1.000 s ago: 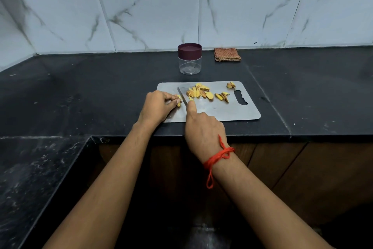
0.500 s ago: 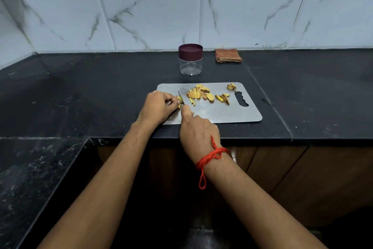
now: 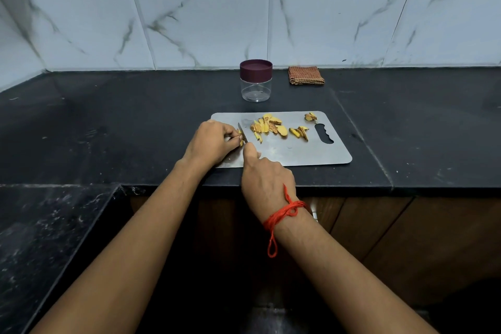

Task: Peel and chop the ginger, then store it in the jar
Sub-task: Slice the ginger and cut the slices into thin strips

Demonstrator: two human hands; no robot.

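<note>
A steel cutting board [image 3: 311, 152] lies on the black counter. My left hand [image 3: 211, 144] pinches a small ginger piece [image 3: 240, 139] at the board's left end. My right hand [image 3: 264, 182] grips a knife [image 3: 242, 136], index finger along its back, the blade right against that piece. Yellow ginger slices [image 3: 268, 126] are scattered across the board's middle, with a few more pieces [image 3: 299, 132] and a small bit [image 3: 310, 117] toward the handle hole. A clear jar [image 3: 255, 81] with a maroon lid on stands behind the board.
A folded brown checked cloth [image 3: 305, 75] lies against the tiled wall, right of the jar. The black counter [image 3: 406, 127] runs left and right, with a lower speckled counter section [image 3: 40, 230] at the near left. Wooden cabinet fronts are below.
My right hand has drawn left with the knife, from near the slice pile to the piece in my left hand. The left hand has stayed in place.
</note>
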